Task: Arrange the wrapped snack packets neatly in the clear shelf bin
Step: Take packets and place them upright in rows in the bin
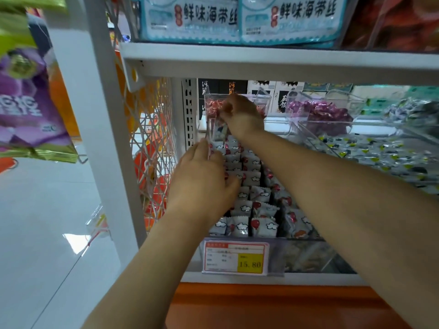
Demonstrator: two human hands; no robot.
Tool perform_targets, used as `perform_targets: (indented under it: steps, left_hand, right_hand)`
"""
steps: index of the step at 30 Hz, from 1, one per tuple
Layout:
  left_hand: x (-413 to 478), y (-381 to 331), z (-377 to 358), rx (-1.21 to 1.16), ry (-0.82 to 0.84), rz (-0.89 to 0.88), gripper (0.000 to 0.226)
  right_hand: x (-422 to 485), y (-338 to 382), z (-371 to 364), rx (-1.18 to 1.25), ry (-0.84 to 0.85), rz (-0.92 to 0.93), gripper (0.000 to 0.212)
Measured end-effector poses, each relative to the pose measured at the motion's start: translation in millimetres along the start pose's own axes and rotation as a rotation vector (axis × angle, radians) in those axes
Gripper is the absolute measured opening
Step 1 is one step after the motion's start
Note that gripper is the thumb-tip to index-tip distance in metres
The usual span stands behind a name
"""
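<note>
A clear shelf bin [306, 239] on the lower shelf holds several rows of white snack packets [251, 179] printed with clouds and red shapes. My left hand [202, 176] lies flat on the packets along the bin's left side, fingers together and pointing right. My right hand [240, 115] reaches to the bin's far end, its fingers pinched around a single white packet [219, 132] held upright against the clear back wall. My hands and forearms hide part of the rows.
A price tag [235, 257] reading 15.80 hangs on the bin's front. Clear bins with purple candies [320, 112] and with grey-yellow packets [380, 155] stand to the right. A white wire side panel [154, 143] closes the left. The upper shelf [261, 55] hangs close overhead.
</note>
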State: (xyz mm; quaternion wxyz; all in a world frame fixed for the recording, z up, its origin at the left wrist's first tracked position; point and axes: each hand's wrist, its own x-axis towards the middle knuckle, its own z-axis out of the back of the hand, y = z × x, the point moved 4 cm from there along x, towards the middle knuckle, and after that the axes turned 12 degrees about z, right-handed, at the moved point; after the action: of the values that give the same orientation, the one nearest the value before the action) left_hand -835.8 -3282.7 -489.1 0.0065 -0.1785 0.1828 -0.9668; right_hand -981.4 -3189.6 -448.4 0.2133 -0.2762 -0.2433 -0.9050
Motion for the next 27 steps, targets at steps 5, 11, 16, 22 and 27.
perform_targets:
  steps: [5,11,16,22,27]
  left_hand:
    - [-6,-1,7,-0.15,-0.08,-0.005,0.054]
    - [-33,-9,32,-0.132,-0.353,-0.099,0.04]
    - [-58,-23,30,-0.537,-0.014,-0.008,0.045]
    - [-74,-27,27,-1.072,0.218,0.155,0.017]
    - [-74,-29,20,-1.375,0.398,0.26,0.026]
  right_hand:
    - [-42,5,49,0.292,-0.354,-0.106,0.011]
    - [-130,12,106,0.815,-0.442,-0.284,0.01]
    - [-188,18,132,1.038,-0.439,-0.345,0.005]
    - [-218,21,138,1.23,-0.418,-0.387,0.014]
    - [-222,20,140,1.288,-0.37,-0.413,0.018]
